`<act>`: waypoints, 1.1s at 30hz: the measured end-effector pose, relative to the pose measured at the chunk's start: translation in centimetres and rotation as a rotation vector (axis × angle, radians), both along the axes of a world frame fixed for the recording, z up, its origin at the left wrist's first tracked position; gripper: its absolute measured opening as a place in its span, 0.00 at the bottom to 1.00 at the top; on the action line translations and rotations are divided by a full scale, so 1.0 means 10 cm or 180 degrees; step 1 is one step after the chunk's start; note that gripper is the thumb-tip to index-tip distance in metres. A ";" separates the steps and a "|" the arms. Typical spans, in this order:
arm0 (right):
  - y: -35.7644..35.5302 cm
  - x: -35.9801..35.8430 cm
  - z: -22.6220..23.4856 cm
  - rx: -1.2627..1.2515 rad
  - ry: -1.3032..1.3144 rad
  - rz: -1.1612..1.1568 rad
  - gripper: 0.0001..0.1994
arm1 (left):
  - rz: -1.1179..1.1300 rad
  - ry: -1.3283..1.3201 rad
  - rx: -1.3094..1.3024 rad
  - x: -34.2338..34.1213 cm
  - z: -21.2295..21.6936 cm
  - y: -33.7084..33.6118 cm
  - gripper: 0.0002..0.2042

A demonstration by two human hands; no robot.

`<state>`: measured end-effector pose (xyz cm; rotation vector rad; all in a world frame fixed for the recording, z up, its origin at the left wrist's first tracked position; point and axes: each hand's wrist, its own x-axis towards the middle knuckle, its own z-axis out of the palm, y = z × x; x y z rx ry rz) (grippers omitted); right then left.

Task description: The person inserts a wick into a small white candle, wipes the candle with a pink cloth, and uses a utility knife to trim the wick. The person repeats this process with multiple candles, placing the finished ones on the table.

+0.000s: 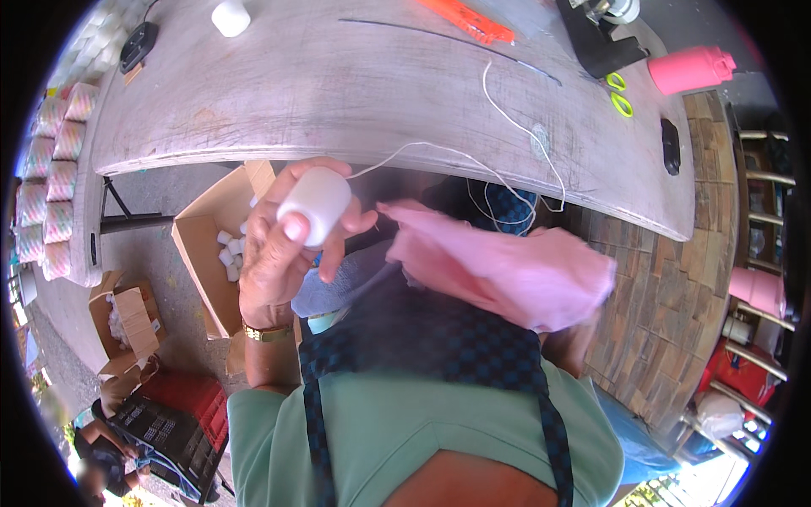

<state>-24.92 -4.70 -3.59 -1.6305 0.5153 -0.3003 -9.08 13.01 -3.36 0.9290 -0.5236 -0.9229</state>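
A smooth white cylinder with rounded ends (316, 205) sits in my left hand (283, 245), raised in front of the table edge. Thumb and fingers are closed round it. At my right, a pink cloth (507, 266) hangs in the air, smeared by motion, its narrow tip close to my left fingers. My right forearm (570, 348) runs up into that cloth, which hides the hand holding it. A thin white cord (439, 145) trails from beside the cylinder over the table edge.
On the grey table (279, 93) are another white cylinder (230, 17), a thin dark rod (448, 44), an orange tool (469, 21), yellow-green scissors (621, 103) and a pink bottle (691, 69). Below stands a cardboard box (207, 220) of white cylinders. A person (106, 452) is at lower left.
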 end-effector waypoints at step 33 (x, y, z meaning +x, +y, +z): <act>-1.21 -1.39 1.07 0.1048 -0.2169 -0.0849 0.41 | 0.0076 -0.1036 -0.0273 0.27 0.43 0.18 0.20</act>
